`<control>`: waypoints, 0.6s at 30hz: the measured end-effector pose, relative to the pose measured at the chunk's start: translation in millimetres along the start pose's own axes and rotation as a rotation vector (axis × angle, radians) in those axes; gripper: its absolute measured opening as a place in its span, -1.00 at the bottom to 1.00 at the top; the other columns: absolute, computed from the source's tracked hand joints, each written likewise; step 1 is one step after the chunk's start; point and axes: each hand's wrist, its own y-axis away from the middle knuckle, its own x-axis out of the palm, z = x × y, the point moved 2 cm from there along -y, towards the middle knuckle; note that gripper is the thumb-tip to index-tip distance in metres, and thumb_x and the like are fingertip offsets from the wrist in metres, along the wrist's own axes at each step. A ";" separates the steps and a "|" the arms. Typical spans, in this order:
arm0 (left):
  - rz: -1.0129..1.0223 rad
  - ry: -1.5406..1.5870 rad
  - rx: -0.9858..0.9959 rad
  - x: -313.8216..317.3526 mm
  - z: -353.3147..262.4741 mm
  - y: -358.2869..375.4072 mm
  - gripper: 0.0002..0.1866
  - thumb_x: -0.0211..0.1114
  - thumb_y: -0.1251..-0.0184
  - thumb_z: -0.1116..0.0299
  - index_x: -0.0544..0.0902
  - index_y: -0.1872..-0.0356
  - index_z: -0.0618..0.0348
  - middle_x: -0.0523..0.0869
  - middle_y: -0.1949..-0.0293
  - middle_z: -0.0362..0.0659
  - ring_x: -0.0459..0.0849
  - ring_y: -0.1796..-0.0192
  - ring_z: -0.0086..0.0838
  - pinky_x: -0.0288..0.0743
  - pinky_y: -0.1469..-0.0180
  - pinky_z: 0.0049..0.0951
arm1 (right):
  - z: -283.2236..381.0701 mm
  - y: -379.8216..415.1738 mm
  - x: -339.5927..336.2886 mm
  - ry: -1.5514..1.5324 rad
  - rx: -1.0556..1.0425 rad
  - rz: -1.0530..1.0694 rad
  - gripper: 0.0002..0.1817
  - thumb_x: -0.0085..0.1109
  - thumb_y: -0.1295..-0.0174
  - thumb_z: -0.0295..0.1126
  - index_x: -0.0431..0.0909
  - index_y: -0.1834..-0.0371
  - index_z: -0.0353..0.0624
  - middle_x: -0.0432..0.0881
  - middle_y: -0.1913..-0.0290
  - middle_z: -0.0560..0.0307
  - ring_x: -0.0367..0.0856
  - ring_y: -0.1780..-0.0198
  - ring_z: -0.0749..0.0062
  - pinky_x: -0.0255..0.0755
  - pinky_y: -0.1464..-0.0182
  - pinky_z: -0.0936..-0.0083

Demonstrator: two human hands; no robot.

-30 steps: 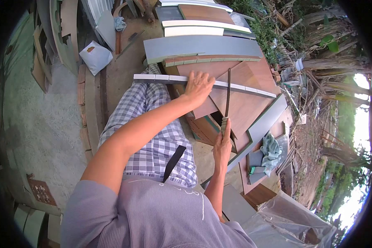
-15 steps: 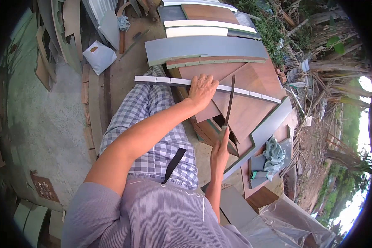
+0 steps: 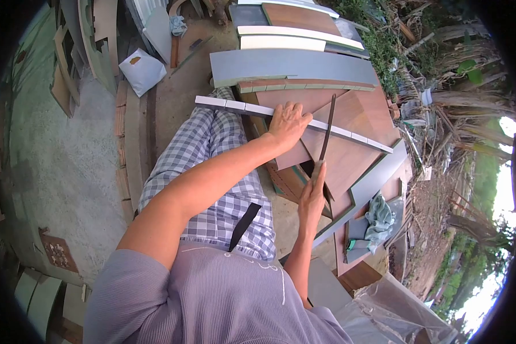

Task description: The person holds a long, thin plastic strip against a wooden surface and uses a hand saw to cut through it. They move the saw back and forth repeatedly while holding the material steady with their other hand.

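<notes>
A long narrow strip [image 3: 355,136] with a white, segmented top lies across brown wood panels [image 3: 341,152] and extends left over my knees. My left hand [image 3: 289,123] is closed around its middle, knuckles up. In my right hand [image 3: 312,198] is the handle of a thin, dark, long-bladed tool [image 3: 329,127]. Its blade points away from me and crosses the strip to the right of my left hand. Whether the blade touches the strip, I cannot tell.
Beyond the strip lie a curved grey board [image 3: 286,66] and other boards. A grey angled panel [image 3: 378,175] and a crumpled cloth [image 3: 378,223] are at the right. A white bag [image 3: 142,71] sits at the upper left.
My right hand and the tool have moved forward and slightly right, with the blade reaching farther past the strip. My left hand still holds the strip; the whole view has shifted slightly.
</notes>
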 end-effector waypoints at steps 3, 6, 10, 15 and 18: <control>-0.006 0.020 0.006 0.2 -0.6 1.2 -0.82 0.20 -0.22 0.41 0.62 0.15 0.03 0.54 0.17 -0.11 0.50 0.00 -0.25 0.32 0.07 -0.20 | -5.4 47.6 -7.7 0.001 0.184 0.097 -0.32 -0.14 -0.38 -0.46 -0.05 -0.55 0.25 0.55 0.39 -0.22 0.44 0.54 0.10 0.40 0.36 0.33; -0.007 0.026 0.012 -1.2 -1.2 0.5 -0.81 0.15 -0.21 0.45 0.64 0.17 0.03 0.57 0.18 -0.11 0.52 0.01 -0.28 0.33 0.07 -0.23 | -7.1 57.9 -11.6 -0.010 0.257 0.121 -0.31 -0.14 -0.38 -0.47 -0.05 -0.55 0.26 0.54 0.41 -0.14 0.39 0.55 0.25 0.39 0.38 0.41; -0.005 0.031 0.000 3.3 0.4 -0.5 -0.83 0.26 -0.22 0.37 0.61 0.16 0.03 0.52 0.17 -0.10 0.49 -0.01 -0.22 0.33 0.09 -0.18 | 4.0 3.5 -9.1 -0.010 0.108 0.067 -0.31 -0.12 -0.37 -0.47 -0.04 -0.55 0.25 0.60 0.33 -0.18 0.49 0.51 0.21 0.39 0.36 0.40; 0.040 0.037 -0.020 -0.7 -0.6 -0.7 -0.82 0.25 -0.24 0.36 0.61 0.14 0.03 0.52 0.16 -0.08 0.49 -0.02 -0.21 0.33 0.07 -0.16 | 4.8 -28.0 -3.5 0.013 0.029 0.034 -0.32 -0.11 -0.38 -0.46 -0.04 -0.54 0.23 0.63 0.27 -0.25 0.58 0.45 0.12 0.42 0.32 0.41; 0.006 0.046 -0.011 1.0 0.5 -1.4 -0.83 0.25 -0.24 0.36 0.61 0.15 0.03 0.52 0.16 -0.08 0.49 -0.02 -0.20 0.34 0.07 -0.16 | -0.3 2.0 -5.4 0.016 -0.105 -0.039 -0.34 -0.11 -0.37 -0.49 0.00 -0.52 0.12 0.55 0.46 -0.28 0.54 0.54 0.06 0.32 0.44 0.54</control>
